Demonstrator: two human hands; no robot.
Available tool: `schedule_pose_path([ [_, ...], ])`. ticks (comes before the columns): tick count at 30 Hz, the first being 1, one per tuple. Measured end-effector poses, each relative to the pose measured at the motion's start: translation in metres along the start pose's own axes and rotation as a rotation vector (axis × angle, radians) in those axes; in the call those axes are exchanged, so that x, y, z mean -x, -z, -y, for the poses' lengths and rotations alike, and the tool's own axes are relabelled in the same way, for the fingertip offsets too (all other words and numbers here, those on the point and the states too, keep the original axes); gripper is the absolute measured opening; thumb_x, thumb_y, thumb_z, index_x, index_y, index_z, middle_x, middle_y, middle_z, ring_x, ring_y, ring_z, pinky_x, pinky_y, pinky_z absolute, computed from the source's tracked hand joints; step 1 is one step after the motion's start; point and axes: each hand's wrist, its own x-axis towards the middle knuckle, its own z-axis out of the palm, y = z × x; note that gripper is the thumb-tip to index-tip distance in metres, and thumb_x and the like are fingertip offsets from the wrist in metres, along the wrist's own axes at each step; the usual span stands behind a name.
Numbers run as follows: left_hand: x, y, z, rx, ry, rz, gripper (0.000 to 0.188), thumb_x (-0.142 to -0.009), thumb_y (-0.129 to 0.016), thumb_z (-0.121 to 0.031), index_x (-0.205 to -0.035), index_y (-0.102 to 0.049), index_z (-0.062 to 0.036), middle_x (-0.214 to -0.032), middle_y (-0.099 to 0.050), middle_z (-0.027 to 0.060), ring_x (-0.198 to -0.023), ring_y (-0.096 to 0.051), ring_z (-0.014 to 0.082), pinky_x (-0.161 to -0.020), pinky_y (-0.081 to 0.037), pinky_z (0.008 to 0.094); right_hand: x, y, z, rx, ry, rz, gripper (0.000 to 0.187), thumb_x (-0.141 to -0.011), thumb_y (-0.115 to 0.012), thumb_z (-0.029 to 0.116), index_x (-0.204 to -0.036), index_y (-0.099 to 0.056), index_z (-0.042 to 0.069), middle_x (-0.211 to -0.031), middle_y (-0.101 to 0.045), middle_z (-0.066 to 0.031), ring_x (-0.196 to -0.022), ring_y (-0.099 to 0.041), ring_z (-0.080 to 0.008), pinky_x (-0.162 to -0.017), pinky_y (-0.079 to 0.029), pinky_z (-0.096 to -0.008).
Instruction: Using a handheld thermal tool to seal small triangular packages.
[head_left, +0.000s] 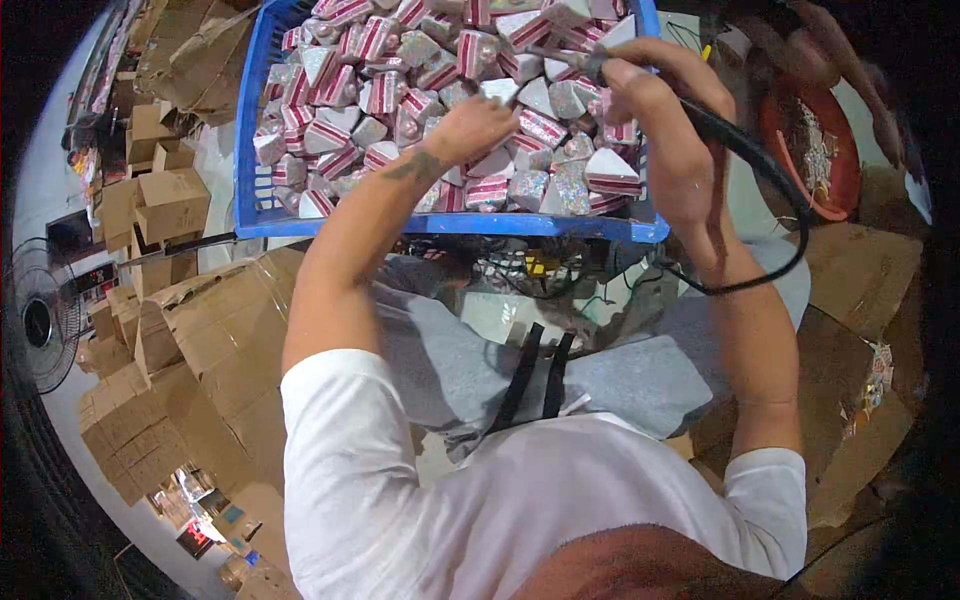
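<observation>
A blue plastic crate [450, 224] holds a heap of small cake-slice-shaped pieces [484, 192], white and glittery with pink and dark red stripes. Over the middle of the heap, my left hand [478, 132] has its fingers bent together at a white wedge-shaped cake-slice piece [500, 90]. At the crate's right side, my right hand [668, 125] is closed around a slim handheld tool [594, 66]. The tool's narrow tip points left over the pieces. From its rear a thick black cable [775, 175] loops down past my right forearm.
Opened cardboard boxes [225, 320] lie at the left, and more cardboard [850, 280] lies at the right. A fan [40, 320] stands at the far left. Beyond the crate on the right is a red basin [835, 150] with small items, beside another person's arm [850, 60].
</observation>
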Motion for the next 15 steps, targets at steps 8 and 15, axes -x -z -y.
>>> schedule_pose_path([
  [8,0.023,0.148,-0.023,2.003,1.195,-0.690,0.071,-0.083,-0.070,-0.011,-0.142,-0.031,-0.0058,-0.113,-0.063,0.0164,-0.095,-0.067,0.0276,-0.079,-0.057,0.0473,0.001,-0.006,-0.010,0.018,-0.073,-0.067,0.039,-0.094,-0.061,0.033,-0.117,-0.062,0.002,-0.092,-0.065,-0.0078,-0.082,-0.064,-0.0152,-0.078,-0.049,-0.0285],
  [15,-0.009,0.185,-0.071,2.323,0.713,-0.595,0.081,-0.078,-0.068,-0.010,-0.148,-0.027,-0.0071,-0.126,-0.052,0.0132,-0.100,-0.062,0.0212,-0.090,-0.055,0.0473,0.009,-0.054,-0.064,0.155,0.040,-0.073,0.047,-0.095,-0.060,0.039,-0.125,-0.057,0.003,-0.113,-0.064,-0.0211,-0.101,-0.065,-0.0324,-0.088,-0.049,-0.0384],
])
